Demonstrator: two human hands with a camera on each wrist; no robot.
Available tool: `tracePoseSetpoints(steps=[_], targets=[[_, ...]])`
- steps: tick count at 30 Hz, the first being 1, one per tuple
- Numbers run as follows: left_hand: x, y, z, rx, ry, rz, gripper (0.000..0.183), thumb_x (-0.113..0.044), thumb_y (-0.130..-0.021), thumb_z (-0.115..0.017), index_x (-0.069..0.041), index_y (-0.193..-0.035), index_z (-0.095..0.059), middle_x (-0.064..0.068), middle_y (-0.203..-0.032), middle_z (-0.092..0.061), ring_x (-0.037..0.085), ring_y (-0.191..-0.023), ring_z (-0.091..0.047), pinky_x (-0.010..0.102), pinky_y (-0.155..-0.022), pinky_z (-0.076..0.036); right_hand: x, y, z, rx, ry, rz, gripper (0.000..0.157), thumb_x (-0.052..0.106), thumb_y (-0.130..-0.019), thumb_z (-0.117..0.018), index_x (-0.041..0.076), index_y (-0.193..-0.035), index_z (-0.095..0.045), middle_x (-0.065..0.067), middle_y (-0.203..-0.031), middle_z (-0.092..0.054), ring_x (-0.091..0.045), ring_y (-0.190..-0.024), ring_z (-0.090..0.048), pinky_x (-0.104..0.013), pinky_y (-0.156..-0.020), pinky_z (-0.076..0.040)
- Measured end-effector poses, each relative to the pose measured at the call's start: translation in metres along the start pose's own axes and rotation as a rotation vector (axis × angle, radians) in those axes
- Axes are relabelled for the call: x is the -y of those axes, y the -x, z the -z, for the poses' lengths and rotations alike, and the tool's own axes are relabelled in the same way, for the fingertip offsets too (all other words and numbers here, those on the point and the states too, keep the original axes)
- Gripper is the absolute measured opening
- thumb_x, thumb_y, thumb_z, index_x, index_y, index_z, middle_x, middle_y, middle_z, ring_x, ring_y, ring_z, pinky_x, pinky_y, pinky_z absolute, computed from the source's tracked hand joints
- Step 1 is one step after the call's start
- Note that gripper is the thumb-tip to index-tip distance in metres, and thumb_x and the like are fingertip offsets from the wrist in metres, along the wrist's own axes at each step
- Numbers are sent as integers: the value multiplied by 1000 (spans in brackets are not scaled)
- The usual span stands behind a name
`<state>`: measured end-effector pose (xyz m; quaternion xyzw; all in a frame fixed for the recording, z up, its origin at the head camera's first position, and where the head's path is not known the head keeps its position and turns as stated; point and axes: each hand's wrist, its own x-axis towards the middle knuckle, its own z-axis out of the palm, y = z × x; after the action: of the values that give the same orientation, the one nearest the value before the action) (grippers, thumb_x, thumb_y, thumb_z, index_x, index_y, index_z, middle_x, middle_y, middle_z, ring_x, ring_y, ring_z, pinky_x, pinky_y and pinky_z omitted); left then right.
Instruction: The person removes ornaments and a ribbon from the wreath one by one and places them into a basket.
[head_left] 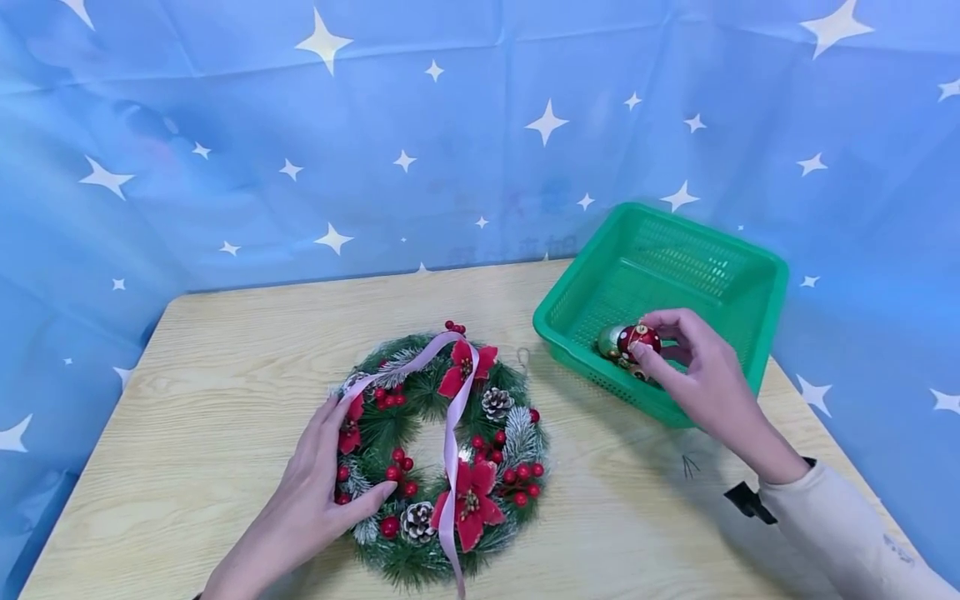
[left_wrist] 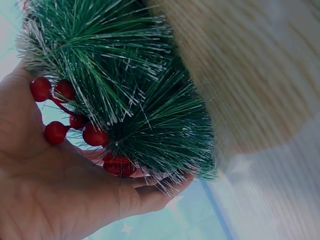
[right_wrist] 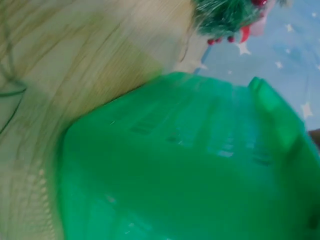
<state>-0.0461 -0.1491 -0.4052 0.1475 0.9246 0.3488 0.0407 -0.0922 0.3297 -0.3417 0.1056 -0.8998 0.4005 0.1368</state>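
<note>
A green wreath [head_left: 517, 525] with red berries, pine cones and red flowers lies on the table, a pale pink ribbon [head_left: 451, 433] draped over it. My left hand [head_left: 315, 479] holds its left side, thumb over the top near the berries and fingers along the outer edge. In the left wrist view, those fingers [left_wrist: 150, 197] curve round the pine needles. Over the green basket [head_left: 592, 367], my right hand [head_left: 697, 367] pinches a red Christmas bauble [head_left: 640, 340] with white dots between thumb and fingers. A green bauble [head_left: 611, 340] is close beside it. The right wrist view shows mostly the basket's outside.
The basket stands at the back right of the wooden table [head_left: 225, 375]. A thin wire loop [head_left: 522, 358] lies between wreath and basket, and a small dark twig-like piece [head_left: 690, 467] lies in front of the basket. A blue star-patterned cloth [head_left: 450, 150] hangs behind.
</note>
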Motion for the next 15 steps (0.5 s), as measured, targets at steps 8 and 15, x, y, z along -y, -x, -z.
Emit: tracePoseSetpoints(steps=[8, 15], targets=[[1, 1, 0, -2, 0, 2, 116, -58, -95, -81, -9, -175, -12, 25, -177, -14, 53, -158, -19, 84, -107, -33, -19, -11, 8, 65, 83, -98, 36, 23, -111, -67, 2, -140, -60, -13, -133, -62, -18, -114, -67, -6, -88, -47], [1, 1, 0, 2, 9, 11, 117, -59, -95, -81, -12, -176, -11, 23, -178, -13, 52, -158, -19, 84, -107, -33, -28, -19, 17, 141, 105, -157, 39, 26, -112, -66, -2, -138, -58, -21, -139, -57, -46, -118, -70, -6, -80, -49]])
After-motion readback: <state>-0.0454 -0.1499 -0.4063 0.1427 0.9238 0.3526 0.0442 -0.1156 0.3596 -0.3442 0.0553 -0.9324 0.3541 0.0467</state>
